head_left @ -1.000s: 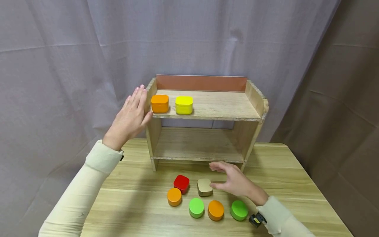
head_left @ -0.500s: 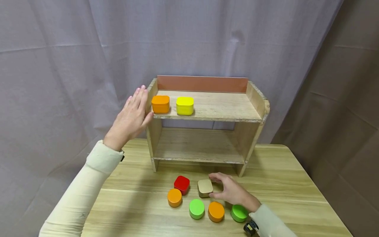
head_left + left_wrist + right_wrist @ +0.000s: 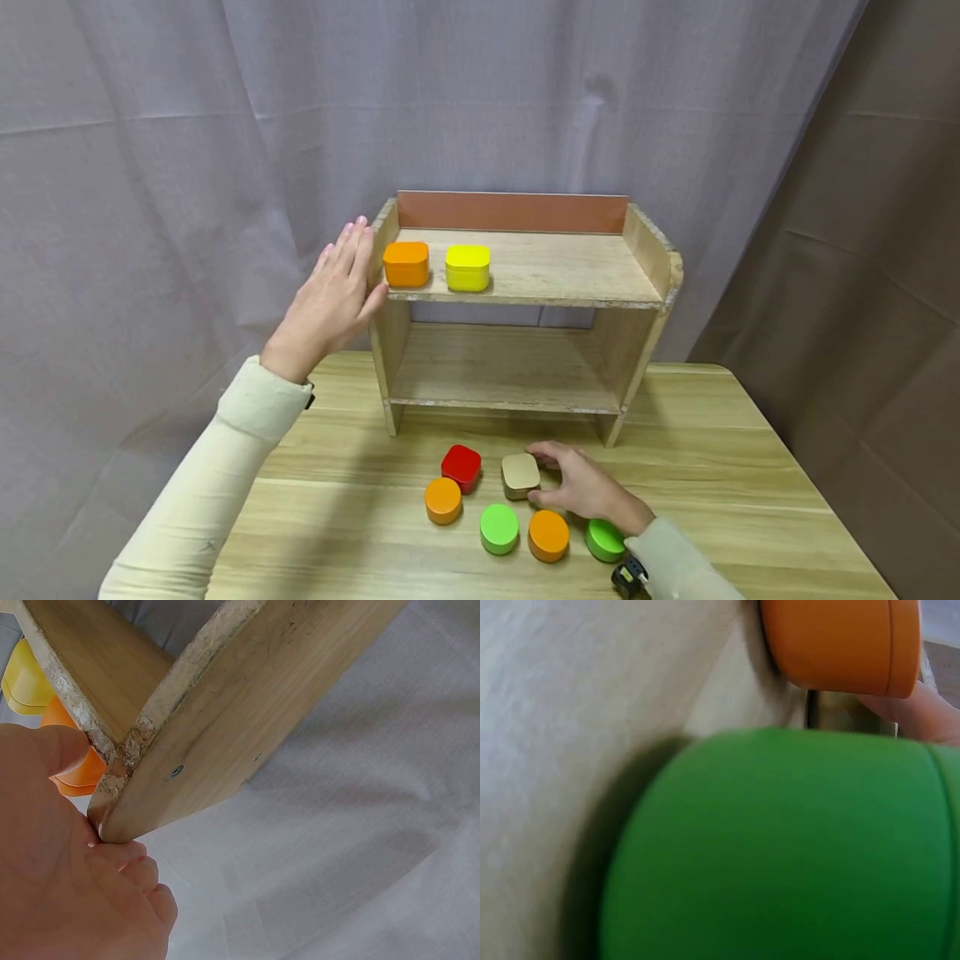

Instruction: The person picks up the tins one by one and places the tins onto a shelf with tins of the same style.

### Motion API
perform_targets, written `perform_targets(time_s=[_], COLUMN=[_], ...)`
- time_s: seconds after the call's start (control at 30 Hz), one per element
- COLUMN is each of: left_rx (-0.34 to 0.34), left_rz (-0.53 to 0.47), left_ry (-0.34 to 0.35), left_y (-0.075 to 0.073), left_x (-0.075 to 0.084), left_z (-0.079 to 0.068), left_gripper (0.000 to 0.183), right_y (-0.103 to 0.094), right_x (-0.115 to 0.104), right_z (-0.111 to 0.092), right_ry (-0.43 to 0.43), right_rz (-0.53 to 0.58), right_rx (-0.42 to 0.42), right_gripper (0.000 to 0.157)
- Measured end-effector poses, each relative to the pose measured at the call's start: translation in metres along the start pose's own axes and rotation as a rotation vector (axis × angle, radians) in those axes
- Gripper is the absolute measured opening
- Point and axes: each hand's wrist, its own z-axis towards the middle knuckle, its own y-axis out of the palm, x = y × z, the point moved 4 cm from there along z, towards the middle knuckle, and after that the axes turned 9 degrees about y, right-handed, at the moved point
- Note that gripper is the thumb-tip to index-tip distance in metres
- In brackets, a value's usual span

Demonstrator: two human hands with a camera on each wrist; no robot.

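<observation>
On the wooden table (image 3: 720, 500), my right hand (image 3: 588, 486) has its thumb and fingers around the right side of a beige rounded-square box (image 3: 520, 472). In the right wrist view a fingertip reaches the beige box (image 3: 844, 714), mostly hidden behind other boxes. My left hand (image 3: 326, 296) rests with straight fingers on the left side panel of a two-tier wooden shelf (image 3: 525, 283). Its thumb lies at the front edge, near an orange rounded-square box (image 3: 406, 265) on the upper board. A yellow box (image 3: 468, 268) stands to the right of that orange one.
Left of the beige box sits a red box (image 3: 461, 467), close to a round orange box (image 3: 443, 500). In front are a light green round box (image 3: 499, 529) and another orange one (image 3: 549, 536). A darker green box (image 3: 604, 540) is partly under my right wrist.
My right hand has come down and leftward to the beige box, its fingers closing in around it. The left hand has stayed at the shelf's side.
</observation>
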Motion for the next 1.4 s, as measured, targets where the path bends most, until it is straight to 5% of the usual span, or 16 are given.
perform_targets(time_s=[0.73,1.4], left_rx=[0.001,-0.003], left_rz=[-0.013,-0.01], left_ry=[-0.003,-0.003], left_y=[0.001,0.0], left_x=[-0.001,-0.001], left_z=[0.001,0.001], left_gripper=[0.076,0.077], right_y=[-0.011,-0.073], right_x=[-0.007,-0.063], right_z=[-0.001,-0.016], right_ry=[-0.009,-0.079], right_rz=[-0.018,-0.081], right_rx=[0.043,0.117], right_gripper=[0.054,0.05])
